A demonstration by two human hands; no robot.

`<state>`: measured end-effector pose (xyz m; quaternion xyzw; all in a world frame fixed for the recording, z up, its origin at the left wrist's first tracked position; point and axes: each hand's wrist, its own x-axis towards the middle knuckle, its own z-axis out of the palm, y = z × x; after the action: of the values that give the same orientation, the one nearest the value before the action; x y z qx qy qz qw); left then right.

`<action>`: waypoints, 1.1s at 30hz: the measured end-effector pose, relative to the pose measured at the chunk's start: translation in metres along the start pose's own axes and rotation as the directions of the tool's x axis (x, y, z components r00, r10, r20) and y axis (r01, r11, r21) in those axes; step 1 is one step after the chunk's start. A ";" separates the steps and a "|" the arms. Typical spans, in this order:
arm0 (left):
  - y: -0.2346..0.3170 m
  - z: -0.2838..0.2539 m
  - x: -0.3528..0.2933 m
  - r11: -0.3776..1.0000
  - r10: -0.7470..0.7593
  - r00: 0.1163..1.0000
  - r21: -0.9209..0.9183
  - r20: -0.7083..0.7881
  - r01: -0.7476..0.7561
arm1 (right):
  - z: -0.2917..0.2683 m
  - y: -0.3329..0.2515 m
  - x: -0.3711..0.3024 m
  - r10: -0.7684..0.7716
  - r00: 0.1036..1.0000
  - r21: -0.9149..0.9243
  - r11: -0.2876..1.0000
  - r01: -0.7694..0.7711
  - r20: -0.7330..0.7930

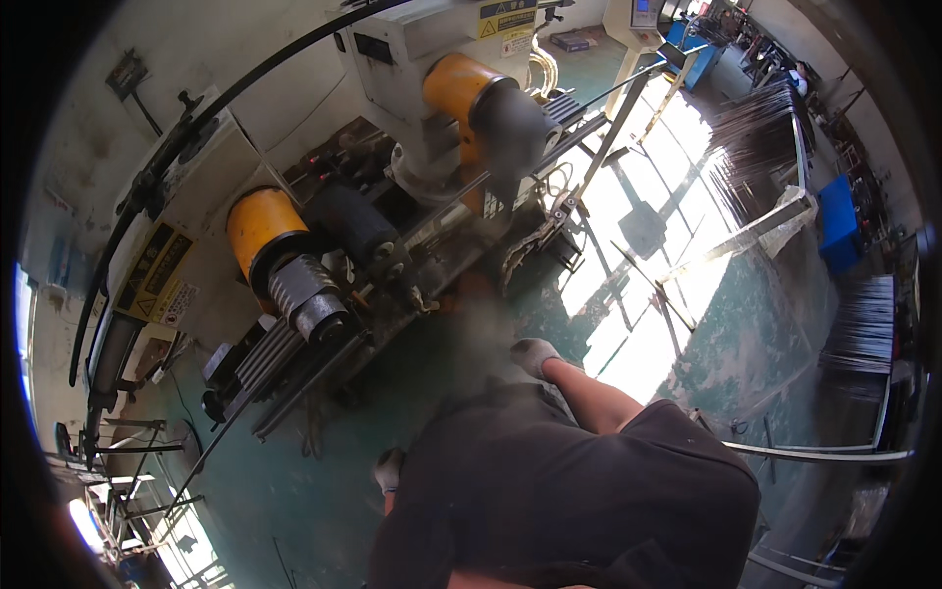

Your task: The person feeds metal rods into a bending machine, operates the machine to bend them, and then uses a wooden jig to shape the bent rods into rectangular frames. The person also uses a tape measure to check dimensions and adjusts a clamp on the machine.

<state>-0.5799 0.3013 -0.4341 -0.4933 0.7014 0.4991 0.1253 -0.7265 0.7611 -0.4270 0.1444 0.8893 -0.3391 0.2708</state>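
My right hand, in a pale work glove, hangs at my side past the dark shirt, above the green floor. It seems apart from the machine, and no object shows in it. My left hand, gloved too, is lower on the other side, half hidden by my shirt. The fingers of both hands are too small or covered to make out. In front of me stands a machine with two yellow cylinders. Below the nearer cylinder is a ridged metal spindle, beside a black motor-like cylinder.
A long metal rail runs along the machine's front. On the right, bundles of thin rods rest on racks near a blue bin. A curved black hose arches over the machine. Sunlight patches the green floor.
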 end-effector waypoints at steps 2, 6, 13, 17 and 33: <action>-0.001 -0.006 0.009 0.977 0.196 0.972 0.053 0.127 -0.204 | 0.010 0.031 0.011 -0.021 0.998 -0.182 0.983 0.032 0.060; 0.035 -0.031 0.015 0.186 0.449 0.774 0.801 0.446 -0.569 | 0.006 0.062 -0.009 0.097 0.987 -0.154 0.985 -0.077 0.125; 0.034 -0.063 0.058 0.043 0.496 0.825 0.942 0.269 -0.332 | 0.004 0.126 -0.025 0.223 0.971 -0.129 0.969 -0.211 0.086; 0.063 -0.120 0.102 0.007 0.636 0.735 0.951 0.234 -0.310 | -0.022 0.104 -0.041 0.313 0.944 0.047 0.950 -0.309 -0.103; 0.406 -0.273 -0.150 0.204 0.770 0.422 -0.442 -0.478 -0.873 | -0.469 -0.207 -0.112 -0.242 0.200 -0.089 0.818 0.569 -0.949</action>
<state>-0.7531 0.1678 0.0288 -0.0882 0.6444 0.6522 -0.3895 -0.9071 0.9222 0.0388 0.1061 0.8227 -0.3740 -0.4148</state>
